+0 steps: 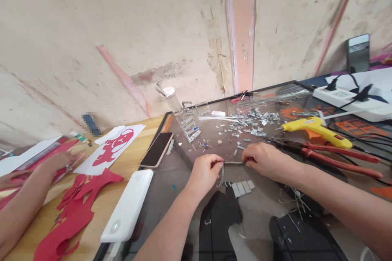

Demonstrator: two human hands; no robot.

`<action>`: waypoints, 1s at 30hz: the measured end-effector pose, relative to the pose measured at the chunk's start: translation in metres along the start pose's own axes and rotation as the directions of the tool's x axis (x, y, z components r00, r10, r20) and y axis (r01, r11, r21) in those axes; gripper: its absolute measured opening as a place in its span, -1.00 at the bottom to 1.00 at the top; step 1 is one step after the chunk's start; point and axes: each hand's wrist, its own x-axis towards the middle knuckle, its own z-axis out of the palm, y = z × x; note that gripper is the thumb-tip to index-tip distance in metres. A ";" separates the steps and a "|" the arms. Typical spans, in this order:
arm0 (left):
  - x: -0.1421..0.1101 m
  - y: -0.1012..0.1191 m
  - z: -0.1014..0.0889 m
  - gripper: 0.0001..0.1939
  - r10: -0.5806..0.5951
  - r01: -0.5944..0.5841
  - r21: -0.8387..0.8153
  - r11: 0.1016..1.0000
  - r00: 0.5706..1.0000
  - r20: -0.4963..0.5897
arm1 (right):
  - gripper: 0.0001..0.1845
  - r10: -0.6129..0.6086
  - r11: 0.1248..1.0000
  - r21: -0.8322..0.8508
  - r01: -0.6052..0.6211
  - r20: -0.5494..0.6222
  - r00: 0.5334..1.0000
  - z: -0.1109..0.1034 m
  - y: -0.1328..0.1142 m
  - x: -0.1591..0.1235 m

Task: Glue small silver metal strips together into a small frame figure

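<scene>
Between my two hands, just above or on the dark glass tabletop, runs a thin grey strip [234,163]; whether it is wire or folded metal I cannot make out. Thumb and forefinger of my left hand [205,173] pinch its left end, where another thin piece hangs downward. My right hand [263,159] is closed at the right end, its fingertips partly hidden. Right below the strip lies a row of flat grey rectangular pieces [243,188]. Farther back is a scattered pile of small silvery metal pieces [252,120], with a small ladder-like metal frame [190,124] to its left.
Right of my hands lie red-handled pliers [339,159], a yellow glue gun [318,129] and a white power strip [352,102] with cables. On the left are a phone [157,149], a white power bank [127,206] and red paper scraps [75,216]. Another person's hands [56,163] work there.
</scene>
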 end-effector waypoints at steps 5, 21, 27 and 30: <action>0.000 0.002 0.000 -0.82 -0.025 0.025 -0.041 0.999 1.000 0.005 | -0.76 0.001 1.000 -0.007 -0.001 -0.003 1.000 0.000 0.000 0.000; -0.001 0.008 -0.017 -0.77 -0.120 0.122 -0.158 0.980 0.993 0.025 | -0.78 0.015 0.999 -0.048 -0.016 -0.033 0.999 -0.008 -0.005 -0.006; -0.005 0.019 -0.026 -0.91 -0.260 0.263 -0.031 0.964 0.962 0.082 | -0.78 0.005 0.998 -0.063 -0.006 -0.015 1.000 -0.009 -0.007 -0.007; -0.007 0.018 -0.025 -0.83 -0.280 0.277 0.039 0.960 0.948 0.154 | -0.78 -0.006 0.998 -0.061 0.004 -0.022 1.000 -0.008 -0.007 -0.006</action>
